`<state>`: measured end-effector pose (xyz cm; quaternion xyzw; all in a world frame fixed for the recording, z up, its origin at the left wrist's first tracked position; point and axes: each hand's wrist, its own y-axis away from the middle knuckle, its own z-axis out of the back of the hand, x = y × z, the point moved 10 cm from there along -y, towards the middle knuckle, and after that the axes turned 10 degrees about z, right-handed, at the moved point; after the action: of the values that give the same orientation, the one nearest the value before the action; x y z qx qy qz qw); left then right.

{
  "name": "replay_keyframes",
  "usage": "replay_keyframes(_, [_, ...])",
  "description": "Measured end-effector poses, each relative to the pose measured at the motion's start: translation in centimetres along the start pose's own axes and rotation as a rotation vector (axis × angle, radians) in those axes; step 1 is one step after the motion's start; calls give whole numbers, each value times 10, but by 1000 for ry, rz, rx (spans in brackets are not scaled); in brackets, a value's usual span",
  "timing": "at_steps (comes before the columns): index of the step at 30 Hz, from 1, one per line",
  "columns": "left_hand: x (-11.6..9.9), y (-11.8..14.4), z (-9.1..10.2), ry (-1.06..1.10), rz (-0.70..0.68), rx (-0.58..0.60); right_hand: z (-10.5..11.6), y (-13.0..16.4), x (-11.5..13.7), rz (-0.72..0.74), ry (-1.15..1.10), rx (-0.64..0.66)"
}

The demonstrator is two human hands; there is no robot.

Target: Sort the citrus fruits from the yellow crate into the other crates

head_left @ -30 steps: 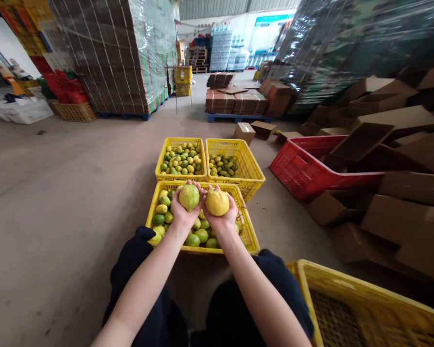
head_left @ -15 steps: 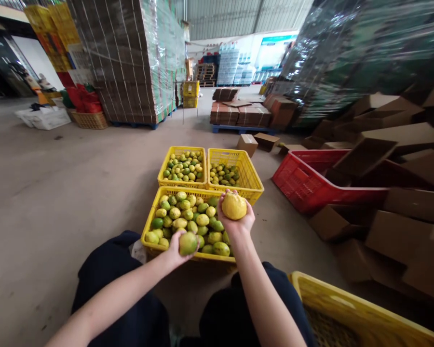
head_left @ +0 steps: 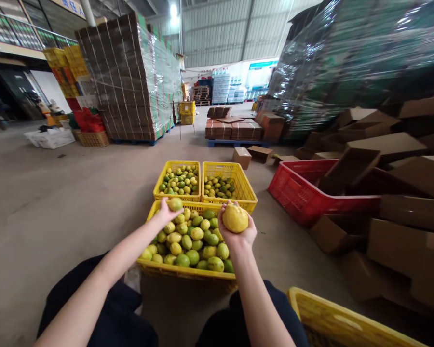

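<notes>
My left hand (head_left: pixel 165 210) is stretched forward and grips a yellow-green fruit (head_left: pixel 175 204) over the far edge of the near yellow crate (head_left: pixel 173 270), which is full of green and yellow fruit. My right hand (head_left: pixel 238 233) cups a large bumpy yellow fruit (head_left: pixel 235 218) above the right side of that same crate. Behind it stand two more yellow crates: the far left crate (head_left: pixel 158 181) heaped with small fruit, the far right crate (head_left: pixel 246 185) partly filled.
A red crate (head_left: pixel 298 193) and a pile of flattened cardboard boxes (head_left: pixel 394 193) lie to the right. Another yellow crate (head_left: pixel 332 320) sits at my lower right. Wrapped pallets of cartons (head_left: pixel 130 82) stand behind, with bare concrete floor to the left.
My left hand has carried its fruit from the near edge of the crate forward to the far edge. My right hand has stayed in place with the yellow fruit. The view has tilted up.
</notes>
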<state>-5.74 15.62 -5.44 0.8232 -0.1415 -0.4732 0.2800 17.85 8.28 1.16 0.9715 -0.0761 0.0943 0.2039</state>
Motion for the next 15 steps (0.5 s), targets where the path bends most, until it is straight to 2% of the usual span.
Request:
replay_keyframes(2, [-57, -16, -19, -27, -76, -15, 1, -1, 1, -1, -2, 6])
replay_keyframes(3, [-75, -21, -24, -56, -89, -28, 1, -1, 2, 1, -1, 11])
replay_keyframes(5, [-88, -28, -26, -144, -91, -42, 1, -3, 4, 10, 0, 16])
replay_keyframes(7, [-69, -28, -18, -283, -42, -16, 1, -4, 7, 21, 3, 16])
replay_keyframes(9, [-28, -21, 0, -467, 67, 41, 1, -5, 8, 28, 8, 22])
replay_keyframes(12, [35, 0, 45, -767, 227, 63, 5, -9, 8, 28, 29, 33])
replay_keyframes(13, [50, 8, 60, -858, 269, 65, 7, -11, 7, 28, 44, 42])
replay_keyframes(15, [65, 24, 81, -1021, 293, 81, 12, -17, 4, 30, 86, 78])
